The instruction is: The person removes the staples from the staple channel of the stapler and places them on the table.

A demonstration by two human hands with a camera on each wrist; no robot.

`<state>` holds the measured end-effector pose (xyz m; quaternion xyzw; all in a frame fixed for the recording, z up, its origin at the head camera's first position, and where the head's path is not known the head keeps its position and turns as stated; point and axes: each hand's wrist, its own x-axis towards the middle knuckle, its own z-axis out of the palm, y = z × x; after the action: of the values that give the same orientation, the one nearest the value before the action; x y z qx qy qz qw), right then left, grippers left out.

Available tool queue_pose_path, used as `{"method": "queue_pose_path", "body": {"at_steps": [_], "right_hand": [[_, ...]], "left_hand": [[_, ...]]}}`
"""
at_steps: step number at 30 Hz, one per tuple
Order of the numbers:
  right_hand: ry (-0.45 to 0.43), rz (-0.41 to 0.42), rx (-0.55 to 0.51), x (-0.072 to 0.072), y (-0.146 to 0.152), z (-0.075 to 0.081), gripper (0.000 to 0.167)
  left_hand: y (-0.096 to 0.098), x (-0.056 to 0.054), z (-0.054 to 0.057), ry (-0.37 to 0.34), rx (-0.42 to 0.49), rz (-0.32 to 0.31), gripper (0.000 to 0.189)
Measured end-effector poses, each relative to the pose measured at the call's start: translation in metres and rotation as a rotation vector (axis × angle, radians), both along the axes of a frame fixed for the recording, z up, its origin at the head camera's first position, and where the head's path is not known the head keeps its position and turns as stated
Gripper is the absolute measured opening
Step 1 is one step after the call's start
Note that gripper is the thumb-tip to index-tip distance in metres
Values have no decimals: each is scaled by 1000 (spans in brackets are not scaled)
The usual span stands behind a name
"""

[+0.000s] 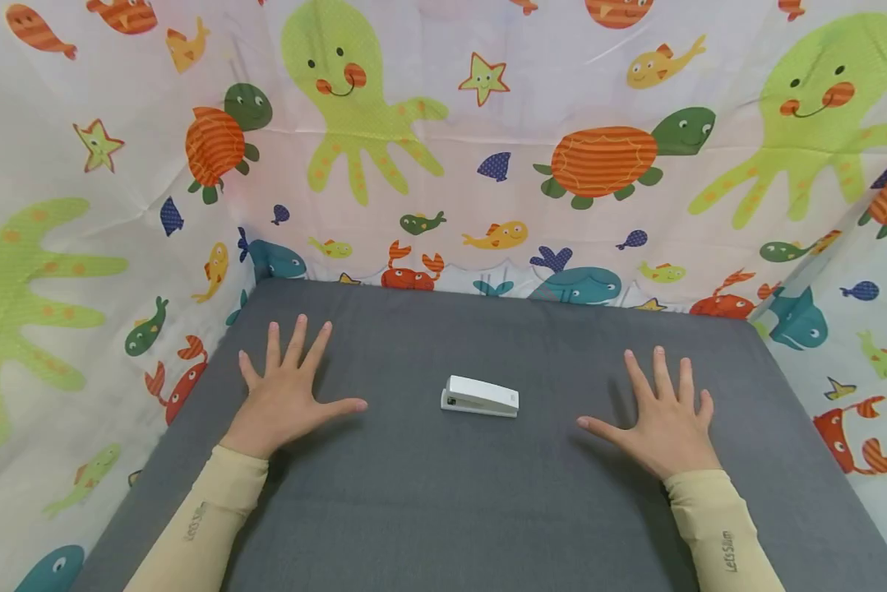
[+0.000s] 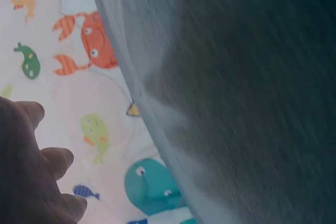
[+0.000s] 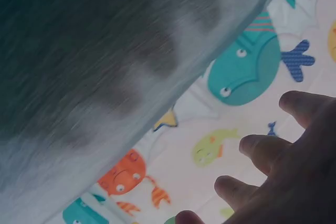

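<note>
A small white stapler [image 1: 480,396] lies on the dark grey cloth between the two hands, its long side running left to right. To its left, the left hand [image 1: 284,403] is spread with straight fingers and holds nothing. On the other side the right hand [image 1: 665,423] is spread the same way, also holding nothing. Neither hand touches the stapler. Part of the left hand [image 2: 37,177] shows in the left wrist view, and the right hand's fingers [image 3: 268,153] show in the right wrist view. The stapler appears in neither wrist view.
Dark grey cloth [image 1: 443,501] covers the table. A white curtain [image 1: 473,33] printed with sea animals hangs behind it and along both sides. Both forearms wear beige sleeves [image 1: 206,518].
</note>
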<state>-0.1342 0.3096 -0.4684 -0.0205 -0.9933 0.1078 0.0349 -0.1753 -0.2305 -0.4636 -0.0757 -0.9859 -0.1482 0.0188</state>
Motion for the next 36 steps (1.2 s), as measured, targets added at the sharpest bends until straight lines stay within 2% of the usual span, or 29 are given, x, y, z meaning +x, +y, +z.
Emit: {"method": "queue_pose_path", "body": {"at_steps": [7,18,28,36], "right_hand": [[4,65,-24,-10,-28,5,134],[48,171,-70,-29,-81,16,129],[98,267,-140,-41,-127,22,123],[124,342,-185,-44,-153,23,111]], "left_hand": [[26,-5,-4,23,3,-67,140],[77,-7,3,27,23,-161,143],[118,-11,-1,15,54,-245,149],[136,-12,-9,-4,98,-311,153]]}}
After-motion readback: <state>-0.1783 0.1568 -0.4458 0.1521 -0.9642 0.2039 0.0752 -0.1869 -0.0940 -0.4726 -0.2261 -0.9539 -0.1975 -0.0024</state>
